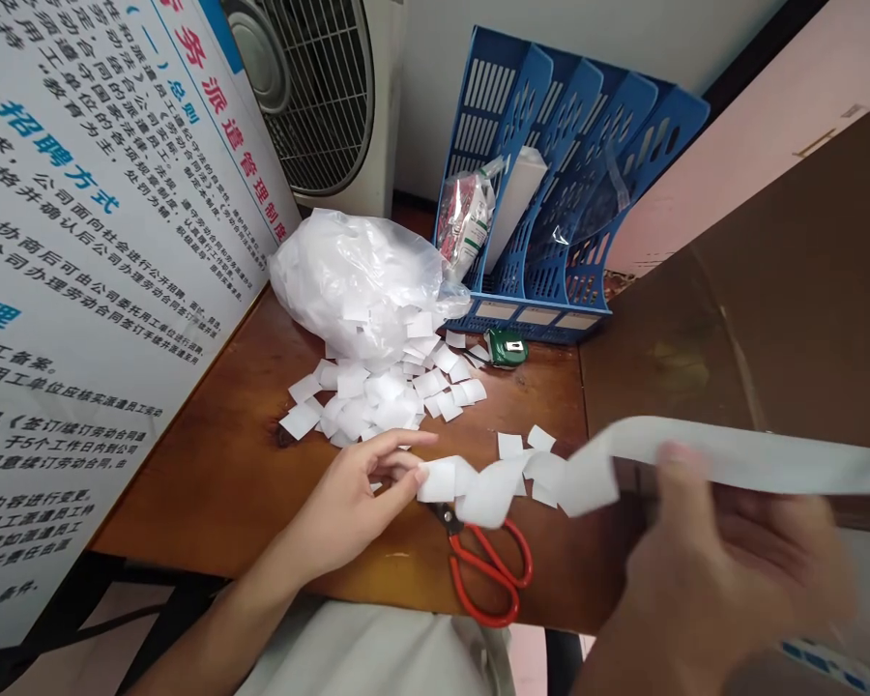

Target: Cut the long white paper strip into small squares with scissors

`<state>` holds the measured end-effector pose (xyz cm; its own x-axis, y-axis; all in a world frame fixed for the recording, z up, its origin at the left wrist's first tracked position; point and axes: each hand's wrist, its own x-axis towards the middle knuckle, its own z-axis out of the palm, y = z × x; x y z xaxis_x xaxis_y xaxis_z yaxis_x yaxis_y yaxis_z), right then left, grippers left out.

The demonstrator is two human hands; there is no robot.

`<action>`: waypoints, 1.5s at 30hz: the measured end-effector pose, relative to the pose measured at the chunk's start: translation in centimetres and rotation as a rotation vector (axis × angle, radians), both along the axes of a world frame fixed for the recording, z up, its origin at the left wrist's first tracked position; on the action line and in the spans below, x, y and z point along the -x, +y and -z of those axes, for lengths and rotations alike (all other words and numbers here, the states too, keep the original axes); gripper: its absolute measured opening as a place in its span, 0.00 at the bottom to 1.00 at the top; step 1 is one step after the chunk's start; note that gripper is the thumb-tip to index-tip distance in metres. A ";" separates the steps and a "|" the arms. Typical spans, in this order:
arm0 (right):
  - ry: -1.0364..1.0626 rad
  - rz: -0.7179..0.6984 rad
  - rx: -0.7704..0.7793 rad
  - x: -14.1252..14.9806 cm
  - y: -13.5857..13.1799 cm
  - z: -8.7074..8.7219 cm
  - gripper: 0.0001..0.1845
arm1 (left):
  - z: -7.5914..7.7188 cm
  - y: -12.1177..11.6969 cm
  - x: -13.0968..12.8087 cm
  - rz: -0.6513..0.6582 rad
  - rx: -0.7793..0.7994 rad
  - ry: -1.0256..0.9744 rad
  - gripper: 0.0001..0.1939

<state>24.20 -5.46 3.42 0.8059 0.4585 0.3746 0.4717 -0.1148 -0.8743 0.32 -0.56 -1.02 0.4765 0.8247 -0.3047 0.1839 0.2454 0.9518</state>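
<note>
My left hand (pixel 348 507) pinches the near end of a long white strip (pixel 775 456) between thumb and fingers, with the index finger stretched out. Close to that hand the strip twists in loose folds, then runs flat to the right past the edge of view. My right hand (pixel 717 570), smeared by motion, grips it with the thumb on top. Red-handled scissors (pixel 485 580) lie under the strip, their blades partly hidden. Several cut white squares (pixel 384 401) form a pile beyond my left hand, and a few more (pixel 541 438) lie behind the strip.
A clear plastic bag (pixel 355 275) full of white pieces stands behind the pile. Near it are a green tape measure (pixel 506 348) and a blue file rack (pixel 529 324). A printed board (pixel 116 290) borders the left, a brown box (pixel 754 319) the right, a fan (pixel 326 87) the back.
</note>
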 end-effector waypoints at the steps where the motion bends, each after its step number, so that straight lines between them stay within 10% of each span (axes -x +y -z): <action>1: 0.028 0.029 0.043 0.0 0.2 0.9 0.24 | 0.0 0.0 0.1 -0.002 0.001 -0.004 0.18; 6: 0.426 -0.442 0.382 1.0 0.3 5.3 0.18 | -0.2 -0.1 0.4 0.020 -0.030 -0.038 0.14; 11: 0.639 -0.781 0.480 3.2 0.2 5.7 0.16 | -0.2 -0.2 0.5 0.049 -0.014 -0.050 0.13; 24: 0.736 -0.479 -0.144 -0.4 3.8 4.9 0.30 | 0.4 0.2 0.2 -0.173 -0.032 -0.054 0.10; 29: 0.282 -0.168 -0.156 1.1 2.0 4.3 0.26 | 0.9 0.6 -0.2 -0.245 0.026 -0.013 0.13; 32: 0.185 -0.426 0.012 3.2 -0.4 4.9 0.05 | 1.3 0.7 -0.6 -0.249 0.044 -0.028 0.14; 37: 0.449 -1.110 0.622 6.2 -2.0 5.6 0.14 | 1.2 0.8 -1.3 -0.248 0.027 -0.116 0.13; 45: 0.890 -0.919 0.253 7.1 0.0 7.2 0.30 | 0.2 -0.3 -2.1 -0.280 -0.015 -0.194 0.10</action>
